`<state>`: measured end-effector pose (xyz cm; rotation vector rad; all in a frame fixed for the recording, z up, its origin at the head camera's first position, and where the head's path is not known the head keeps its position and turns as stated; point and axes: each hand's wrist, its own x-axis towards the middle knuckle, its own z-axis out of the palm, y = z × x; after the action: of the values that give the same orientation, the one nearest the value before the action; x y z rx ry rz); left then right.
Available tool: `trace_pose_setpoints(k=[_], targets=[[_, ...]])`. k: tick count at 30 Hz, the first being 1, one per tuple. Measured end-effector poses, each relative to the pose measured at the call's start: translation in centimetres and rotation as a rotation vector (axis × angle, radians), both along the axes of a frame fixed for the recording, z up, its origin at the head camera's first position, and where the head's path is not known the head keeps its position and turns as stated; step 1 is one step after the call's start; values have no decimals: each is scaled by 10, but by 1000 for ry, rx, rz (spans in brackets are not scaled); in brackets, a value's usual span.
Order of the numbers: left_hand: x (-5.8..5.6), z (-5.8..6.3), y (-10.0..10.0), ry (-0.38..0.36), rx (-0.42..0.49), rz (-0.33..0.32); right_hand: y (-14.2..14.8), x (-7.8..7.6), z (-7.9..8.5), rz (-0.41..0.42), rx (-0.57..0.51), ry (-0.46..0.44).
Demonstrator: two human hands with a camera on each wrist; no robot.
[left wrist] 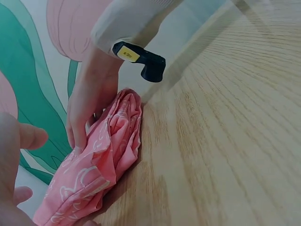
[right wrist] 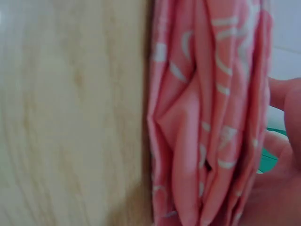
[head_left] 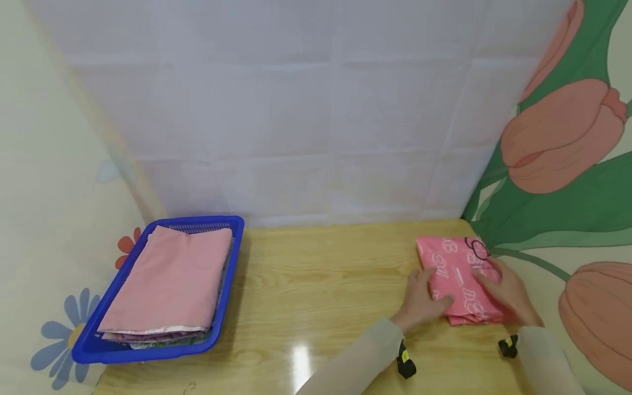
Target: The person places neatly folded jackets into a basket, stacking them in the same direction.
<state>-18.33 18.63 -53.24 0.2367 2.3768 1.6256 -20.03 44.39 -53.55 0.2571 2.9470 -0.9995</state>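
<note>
A folded pink cloth (head_left: 456, 280) with white printed marks and a black motif lies on the right part of the table. My left hand (head_left: 422, 299) is at its left edge, thumb and fingers spread apart. On the right side, my right hand (head_left: 511, 291) rests on the cloth, its thumb over the top face. The left wrist view shows the right hand's fingers (left wrist: 80, 127) fairly straight on the cloth (left wrist: 89, 174). Close up in the right wrist view, the cloth (right wrist: 202, 113) shows its bunched, layered edge; part of the right hand (right wrist: 287, 141) appears beside it.
A blue plastic basket (head_left: 229, 285) stands at the left of the wooden table (head_left: 306, 274). Inside it is a stack of folded cloths, a plain pink cloth (head_left: 170, 277) uppermost. White sheeting (head_left: 306, 120) hangs behind, and a tulip-patterned wall (head_left: 558, 137) borders the right side.
</note>
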Motion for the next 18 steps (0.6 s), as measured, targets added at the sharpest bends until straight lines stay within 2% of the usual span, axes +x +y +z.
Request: trace_pose_setpoints(k=[5, 13, 18], targets=[[-2, -3, 1, -27, -8, -12, 3, 1, 6, 33, 2, -49], [-6, -7, 3, -50, 25, -11, 1, 0, 6, 21, -3, -30], [-7, -6, 7, -98, 51, -6, 2, 0, 7, 5, -14, -10]])
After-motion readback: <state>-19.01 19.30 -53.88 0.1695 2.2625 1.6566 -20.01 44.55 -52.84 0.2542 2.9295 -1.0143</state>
